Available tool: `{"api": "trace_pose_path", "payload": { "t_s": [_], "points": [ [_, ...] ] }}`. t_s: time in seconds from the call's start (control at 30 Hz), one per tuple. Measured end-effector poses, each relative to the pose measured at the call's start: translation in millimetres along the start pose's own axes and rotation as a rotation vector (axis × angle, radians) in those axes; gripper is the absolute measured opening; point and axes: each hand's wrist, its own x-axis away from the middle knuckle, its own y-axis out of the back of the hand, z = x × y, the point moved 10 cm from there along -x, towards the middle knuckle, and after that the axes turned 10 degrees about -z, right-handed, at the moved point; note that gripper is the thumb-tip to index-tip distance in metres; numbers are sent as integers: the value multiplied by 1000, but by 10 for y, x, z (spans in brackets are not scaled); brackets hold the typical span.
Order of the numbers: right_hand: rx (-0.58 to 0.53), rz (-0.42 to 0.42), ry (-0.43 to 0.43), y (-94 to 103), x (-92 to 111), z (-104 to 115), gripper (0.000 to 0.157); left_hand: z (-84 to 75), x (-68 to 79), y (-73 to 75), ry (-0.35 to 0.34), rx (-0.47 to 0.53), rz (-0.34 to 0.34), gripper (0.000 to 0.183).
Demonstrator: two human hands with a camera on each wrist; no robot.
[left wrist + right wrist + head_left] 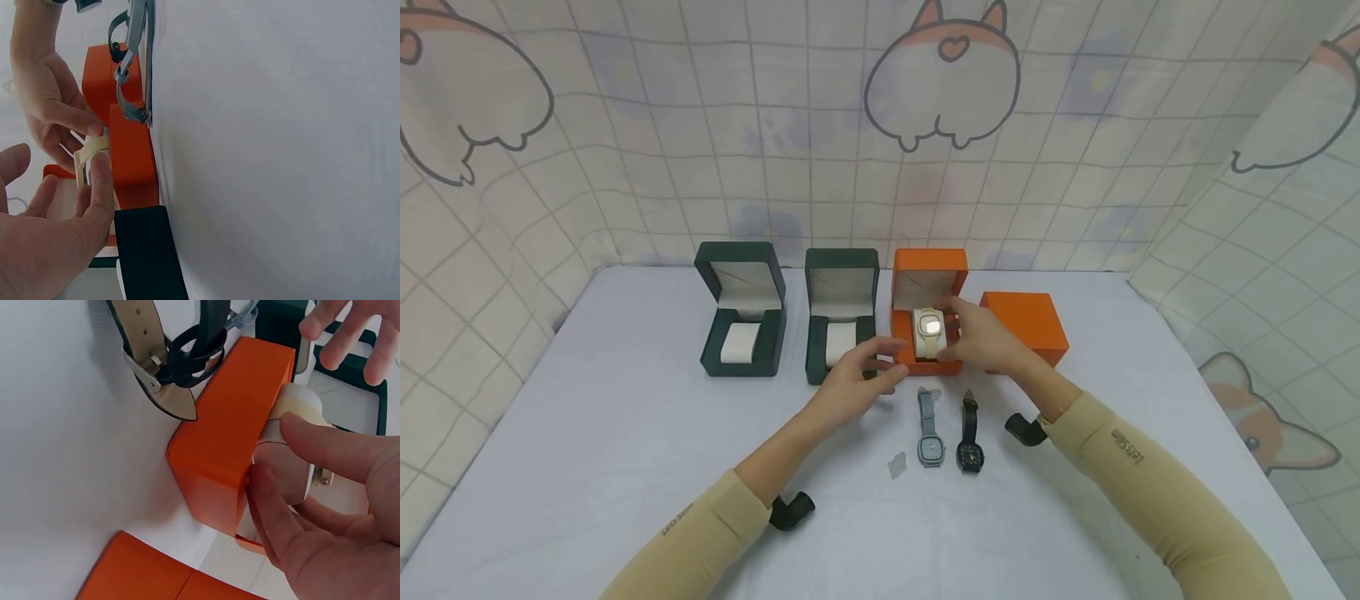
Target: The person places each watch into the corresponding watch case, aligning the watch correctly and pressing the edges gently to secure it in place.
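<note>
A cream-strapped watch with a gold case [930, 323] is wrapped round a white cushion [284, 465] in the open orange box [931, 367]. My right hand [981, 337] holds that cushion by its right end, thumb on the near side and fingers beyond, as the right wrist view shows. On the box's left side, my left hand [853, 387] has its fingers spread and loosely bent. In the left wrist view its index fingertip comes close to the strap; whether it touches, I cannot tell.
Two open green boxes [767, 354] with white cushions stand to the left. A second orange box [1026, 325] is on the right. In front lie a light-blue watch [930, 450] and a black watch [970, 456], with a small grey patch [897, 465] nearby.
</note>
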Motion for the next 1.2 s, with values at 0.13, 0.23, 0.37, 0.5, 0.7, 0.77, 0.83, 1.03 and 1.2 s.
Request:
{"api": "trace_pose_path", "payload": {
  "t_s": [0.13, 0.23, 0.37, 0.5, 0.7, 0.77, 0.83, 1.03, 1.2],
  "points": [
    [44, 9, 33, -36, -34, 5, 73, 7, 5, -4, 10, 5, 4, 43],
    [60, 7, 55, -46, -57, 16, 72, 14, 9, -6, 9, 3, 4, 43],
    [69, 2, 72, -53, -77, 16, 68, 28, 12, -12, 11, 4, 11, 43],
    [72, 2, 74, -71, -87, 10, 65, 27, 12, -21, 6, 9, 21, 42],
    [74, 8, 81, -71, -82, 44, 63, 15, 28, -39, 10, 19, 42, 41],
    [74, 17, 73, -70, -78, 40, 62, 11, 32, -44, 6, 14, 48, 40],
    [71, 31, 63, -67, -72, 38, 62, 10, 34, -39, 3, -1, 46, 39],
    [81, 56, 56, -56, -53, 33, 61, 24, 21, -26, 14, -28, 34, 35],
    [69, 60, 60, -9, -12, 65, 57, 17, 16, -12, 6, -41, 28, 35]
  ]
}}
